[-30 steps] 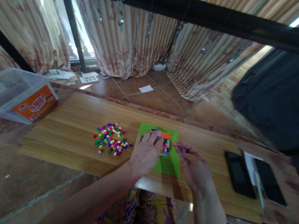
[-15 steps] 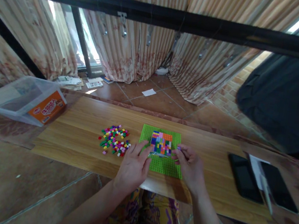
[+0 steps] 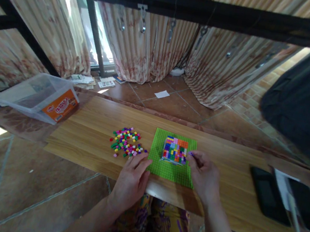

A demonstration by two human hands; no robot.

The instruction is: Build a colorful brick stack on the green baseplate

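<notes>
A green studded baseplate point(image 3: 175, 174) lies on the wooden board. On it stands a square build of small multicoloured bricks point(image 3: 175, 150). My right hand point(image 3: 204, 175) is at the plate's right edge, thumb and fingers pinched on a small purple brick point(image 3: 190, 153) beside the build. My left hand point(image 3: 133, 175) rests at the plate's lower left, its fingers loosely stretched and slightly bent, with nothing seen in them. Just beyond its fingertips spreads a loose pile of coloured bricks point(image 3: 125, 141).
A clear plastic box point(image 3: 31, 97) with an orange label stands at the left end of the wooden board point(image 3: 86, 136). Two dark phones point(image 3: 269, 195) and a white paper point(image 3: 281, 184) lie at the right. A black bar point(image 3: 173, 5) crosses above, before striped curtains point(image 3: 153, 52).
My left hand has drawn back from the build toward the loose pile. My right hand stays beside the build with the purple brick. The whole view has shifted a little.
</notes>
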